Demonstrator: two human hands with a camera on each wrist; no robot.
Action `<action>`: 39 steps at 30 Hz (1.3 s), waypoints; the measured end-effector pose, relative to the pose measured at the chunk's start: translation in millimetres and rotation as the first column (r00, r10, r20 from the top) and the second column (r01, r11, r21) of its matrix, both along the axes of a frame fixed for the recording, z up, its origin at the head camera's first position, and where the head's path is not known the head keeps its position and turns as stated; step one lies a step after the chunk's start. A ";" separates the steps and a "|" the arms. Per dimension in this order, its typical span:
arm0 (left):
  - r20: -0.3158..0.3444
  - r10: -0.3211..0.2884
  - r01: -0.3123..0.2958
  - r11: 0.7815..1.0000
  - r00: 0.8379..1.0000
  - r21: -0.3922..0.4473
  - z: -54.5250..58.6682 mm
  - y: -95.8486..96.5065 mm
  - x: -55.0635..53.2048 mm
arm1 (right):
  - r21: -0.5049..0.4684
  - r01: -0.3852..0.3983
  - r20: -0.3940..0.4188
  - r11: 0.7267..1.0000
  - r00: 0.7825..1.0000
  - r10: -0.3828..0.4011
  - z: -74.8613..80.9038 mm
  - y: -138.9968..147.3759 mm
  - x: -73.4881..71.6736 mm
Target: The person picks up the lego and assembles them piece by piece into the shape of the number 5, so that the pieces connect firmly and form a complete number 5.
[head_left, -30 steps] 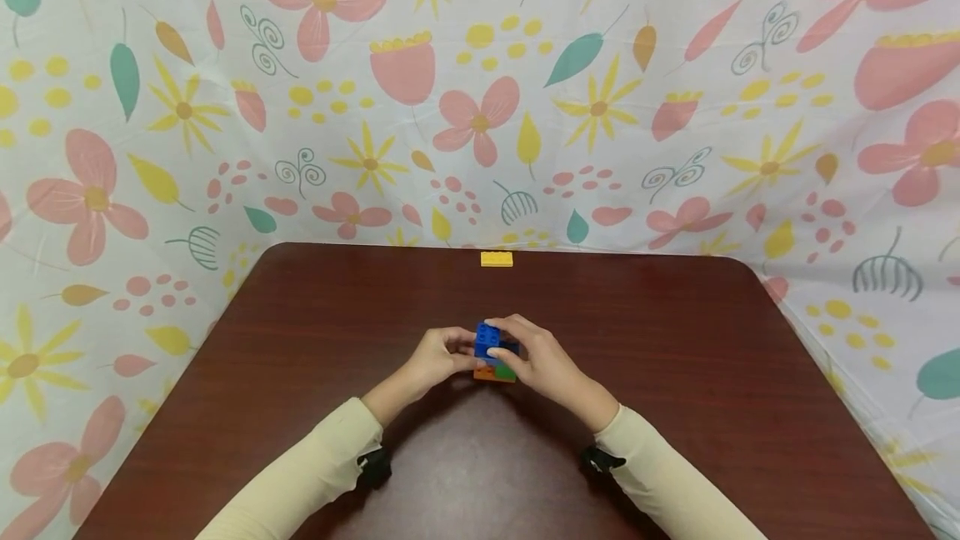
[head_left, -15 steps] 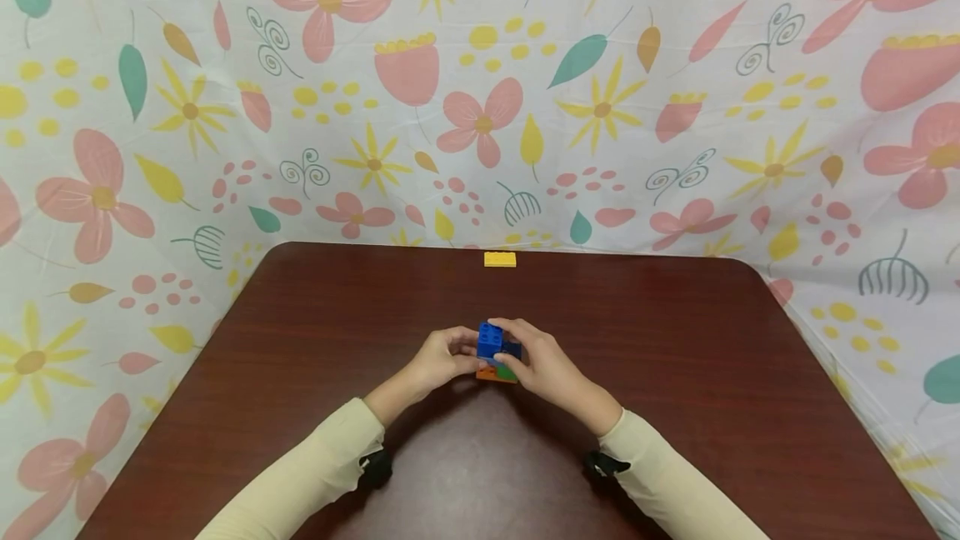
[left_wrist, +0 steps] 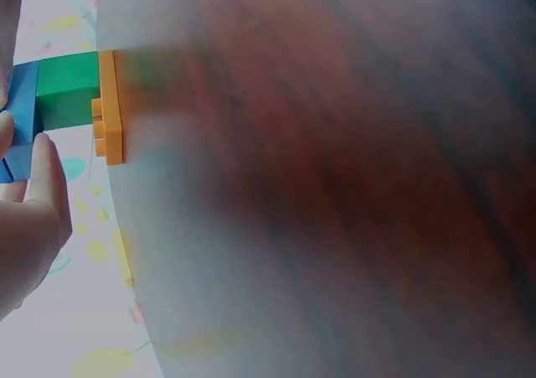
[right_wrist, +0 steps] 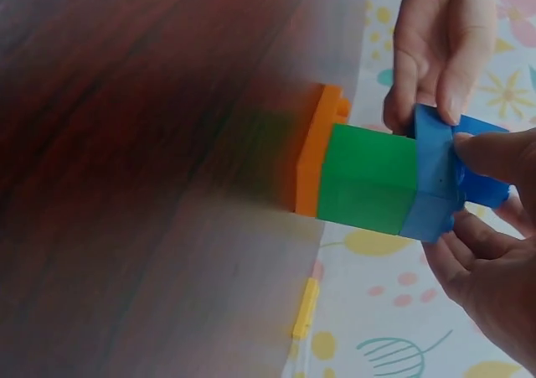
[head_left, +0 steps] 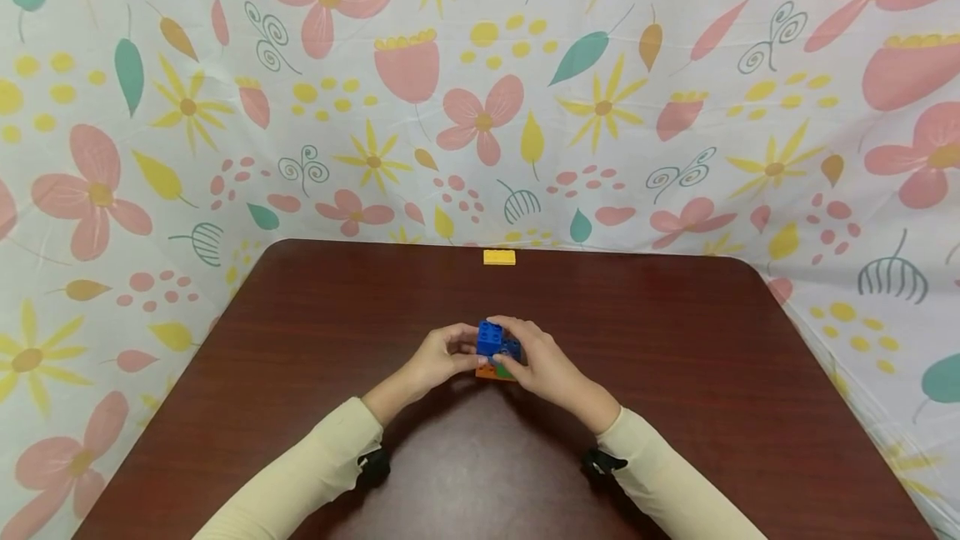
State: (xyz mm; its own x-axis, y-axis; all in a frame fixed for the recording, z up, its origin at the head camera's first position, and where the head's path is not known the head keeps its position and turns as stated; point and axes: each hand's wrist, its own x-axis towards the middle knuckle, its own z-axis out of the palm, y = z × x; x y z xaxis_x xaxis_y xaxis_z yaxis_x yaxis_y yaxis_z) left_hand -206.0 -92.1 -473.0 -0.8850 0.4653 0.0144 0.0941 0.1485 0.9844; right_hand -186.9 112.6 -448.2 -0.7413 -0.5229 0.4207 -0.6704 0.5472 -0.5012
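Note:
A toy brick stack stands on the table between both hands. At its base is a flat orange brick (right_wrist: 310,164), under a green block (right_wrist: 368,177). A wider blue brick (right_wrist: 434,177) lies across the green one, and a bright blue block (head_left: 490,338) with studs sits on its left part. My left hand (head_left: 437,359) grips the left end of the wider blue brick, thumb in front and fingers behind. My right hand (head_left: 553,367) pinches the bright blue block, its thumb low at the front and index finger at the top back edge.
A flat yellow brick (head_left: 499,257) lies at the far edge of the dark wooden table (head_left: 360,290). Behind the table hangs a floral cloth (head_left: 480,190). Black wrist devices are strapped at both sleeves.
The right thumb has slid slightly down and right on the bright blue block, and more of the wider blue brick's studs show. The left hand keeps its grip.

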 end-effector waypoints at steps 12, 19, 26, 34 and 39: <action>0.003 0.002 -0.002 0.999 1.000 0.035 -1.2 -2.6 -0.6 | -0.015 -0.056 0.073 0.998 0.996 0.057 1.3 0.0 -10.4; 0.000 -0.001 0.001 1.000 1.000 0.018 5.2 -2.0 2.4 | -0.003 -0.073 0.038 0.997 0.997 0.073 -0.4 -1.3 -12.5; -0.002 0.000 0.000 1.000 1.000 -0.004 25.3 0.5 10.6 | -0.084 -0.121 -0.009 0.989 0.993 0.121 -4.1 -0.9 -14.9; 0.021 0.015 -0.014 1.000 1.000 -0.023 31.1 1.1 7.9 | -0.093 -0.120 0.013 0.988 0.992 0.122 -6.2 -1.7 -15.0; 0.021 0.017 -0.016 0.999 1.000 -0.042 30.0 1.4 9.2 | -0.075 -0.098 0.019 0.992 0.995 0.100 -9.8 -2.0 -12.1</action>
State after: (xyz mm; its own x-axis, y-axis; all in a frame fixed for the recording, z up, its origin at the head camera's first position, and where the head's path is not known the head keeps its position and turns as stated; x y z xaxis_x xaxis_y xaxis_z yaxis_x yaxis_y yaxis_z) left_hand -196.9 -90.7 -442.9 -0.8924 0.4507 -0.0233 0.0707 0.1905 0.9791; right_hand -199.0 110.6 -458.0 -0.6972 -0.5625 0.4443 -0.7073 0.4393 -0.5538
